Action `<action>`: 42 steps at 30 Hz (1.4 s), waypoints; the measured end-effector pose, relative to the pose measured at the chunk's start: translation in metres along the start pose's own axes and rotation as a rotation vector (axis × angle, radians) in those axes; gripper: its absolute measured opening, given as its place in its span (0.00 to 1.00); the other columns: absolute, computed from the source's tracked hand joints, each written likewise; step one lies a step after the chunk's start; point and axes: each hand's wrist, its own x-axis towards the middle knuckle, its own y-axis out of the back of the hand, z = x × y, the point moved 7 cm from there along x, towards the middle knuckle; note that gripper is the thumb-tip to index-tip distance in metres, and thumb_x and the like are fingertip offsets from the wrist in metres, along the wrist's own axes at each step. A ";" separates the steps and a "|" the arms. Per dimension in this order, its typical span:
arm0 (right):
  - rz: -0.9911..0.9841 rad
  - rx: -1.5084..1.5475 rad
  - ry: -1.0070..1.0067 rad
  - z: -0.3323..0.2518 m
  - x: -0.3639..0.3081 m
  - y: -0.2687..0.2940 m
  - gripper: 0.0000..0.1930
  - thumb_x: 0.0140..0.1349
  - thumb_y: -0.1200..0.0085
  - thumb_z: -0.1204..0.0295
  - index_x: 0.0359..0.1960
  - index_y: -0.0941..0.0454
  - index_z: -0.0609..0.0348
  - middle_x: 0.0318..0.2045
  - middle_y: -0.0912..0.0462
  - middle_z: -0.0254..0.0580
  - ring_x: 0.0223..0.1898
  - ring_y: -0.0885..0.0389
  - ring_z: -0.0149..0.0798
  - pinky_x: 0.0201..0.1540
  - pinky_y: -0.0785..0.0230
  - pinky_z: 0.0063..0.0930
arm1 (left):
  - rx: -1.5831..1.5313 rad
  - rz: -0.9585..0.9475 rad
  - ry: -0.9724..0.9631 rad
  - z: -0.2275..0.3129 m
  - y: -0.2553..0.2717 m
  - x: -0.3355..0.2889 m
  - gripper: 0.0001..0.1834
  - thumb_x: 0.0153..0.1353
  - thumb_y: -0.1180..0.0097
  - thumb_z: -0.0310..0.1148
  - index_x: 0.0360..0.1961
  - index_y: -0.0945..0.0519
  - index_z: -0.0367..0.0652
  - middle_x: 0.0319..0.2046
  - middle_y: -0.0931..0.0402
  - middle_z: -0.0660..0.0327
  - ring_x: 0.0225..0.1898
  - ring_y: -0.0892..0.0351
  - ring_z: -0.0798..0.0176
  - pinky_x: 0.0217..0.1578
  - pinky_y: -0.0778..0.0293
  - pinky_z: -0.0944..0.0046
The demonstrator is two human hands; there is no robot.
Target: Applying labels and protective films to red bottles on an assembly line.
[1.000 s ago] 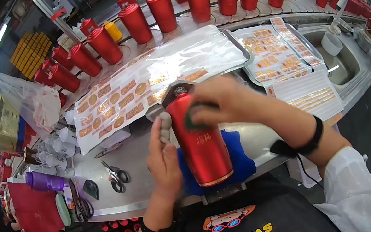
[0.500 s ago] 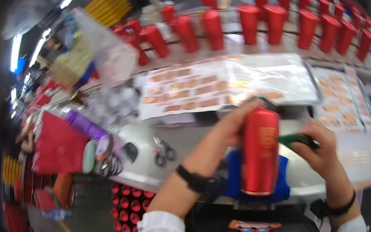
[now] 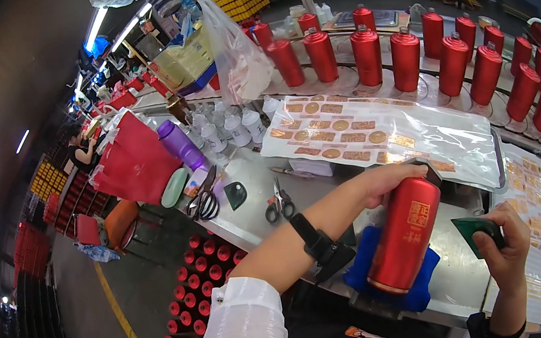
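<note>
Purple plastic marks the drinking bottle (image 3: 180, 145) at our left; a pair of scissors (image 3: 279, 206) lies on the metal bench (image 3: 250, 172). Our left hand (image 3: 389, 182) lies over the upper end of a red bottle (image 3: 408, 232), which slants across a blue cloth (image 3: 426, 279); we cannot tell how far its fingers close. Apart from it, our right hand (image 3: 507, 241) pinches a dark green scraper (image 3: 473, 230) between thumb and fingers, near a gold-sticker sheet (image 3: 527, 183).
</note>
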 end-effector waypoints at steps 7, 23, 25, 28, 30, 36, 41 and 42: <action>-0.032 -0.026 0.092 -0.011 -0.002 0.010 0.12 0.49 0.35 0.72 0.31 0.25 0.62 0.22 0.28 0.40 0.25 0.31 0.41 0.29 0.41 0.31 | 0.059 0.050 0.009 0.000 0.007 -0.002 0.20 0.63 0.46 0.49 0.44 0.22 0.44 0.38 0.20 0.65 0.38 0.20 0.71 0.39 0.23 0.67; -0.057 0.128 0.091 -0.014 -0.013 0.014 0.13 0.52 0.37 0.68 0.31 0.26 0.63 0.21 0.28 0.40 0.24 0.32 0.38 0.28 0.42 0.29 | 0.052 0.030 -0.458 0.039 -0.008 -0.084 0.14 0.64 0.44 0.41 0.42 0.23 0.43 0.35 0.23 0.68 0.38 0.26 0.76 0.42 0.29 0.72; -0.072 0.166 0.061 -0.015 -0.015 0.010 0.14 0.52 0.37 0.66 0.30 0.26 0.63 0.22 0.28 0.41 0.25 0.32 0.38 0.29 0.42 0.29 | 0.031 0.126 -0.509 0.044 -0.007 -0.108 0.13 0.64 0.44 0.41 0.43 0.24 0.43 0.35 0.24 0.68 0.38 0.27 0.77 0.41 0.30 0.73; -0.049 0.234 0.039 -0.019 -0.016 0.003 0.16 0.53 0.38 0.63 0.30 0.27 0.64 0.22 0.30 0.40 0.27 0.33 0.39 0.34 0.41 0.29 | 0.115 0.292 -0.629 0.052 -0.009 -0.144 0.14 0.65 0.44 0.41 0.45 0.25 0.44 0.34 0.24 0.68 0.37 0.28 0.78 0.39 0.30 0.74; -0.069 0.257 0.049 -0.024 -0.018 -0.005 0.16 0.53 0.38 0.63 0.30 0.27 0.64 0.23 0.30 0.40 0.28 0.33 0.39 0.34 0.41 0.29 | 0.336 0.492 -0.694 0.056 -0.011 -0.162 0.16 0.65 0.44 0.42 0.47 0.26 0.42 0.31 0.25 0.67 0.35 0.29 0.77 0.36 0.31 0.72; -0.070 0.276 0.075 -0.039 -0.030 -0.009 0.17 0.56 0.40 0.63 0.32 0.28 0.66 0.26 0.29 0.42 0.31 0.32 0.39 0.39 0.39 0.33 | 0.718 0.744 -0.924 0.064 -0.029 -0.194 0.18 0.61 0.43 0.44 0.42 0.24 0.39 0.30 0.24 0.58 0.34 0.25 0.62 0.37 0.30 0.62; -0.006 0.267 0.064 -0.039 -0.043 -0.003 0.16 0.60 0.42 0.64 0.37 0.29 0.67 0.30 0.28 0.42 0.35 0.34 0.38 0.46 0.39 0.37 | 1.062 0.778 -1.127 0.069 -0.049 -0.215 0.17 0.51 0.41 0.43 0.30 0.22 0.38 0.28 0.24 0.50 0.37 0.24 0.46 0.40 0.29 0.53; -0.028 0.328 0.045 -0.038 -0.044 -0.005 0.14 0.62 0.44 0.66 0.38 0.28 0.67 0.32 0.27 0.42 0.38 0.32 0.38 0.49 0.38 0.38 | 1.087 0.770 -1.100 0.068 -0.049 -0.215 0.16 0.51 0.42 0.42 0.29 0.23 0.37 0.28 0.24 0.50 0.36 0.23 0.46 0.39 0.28 0.53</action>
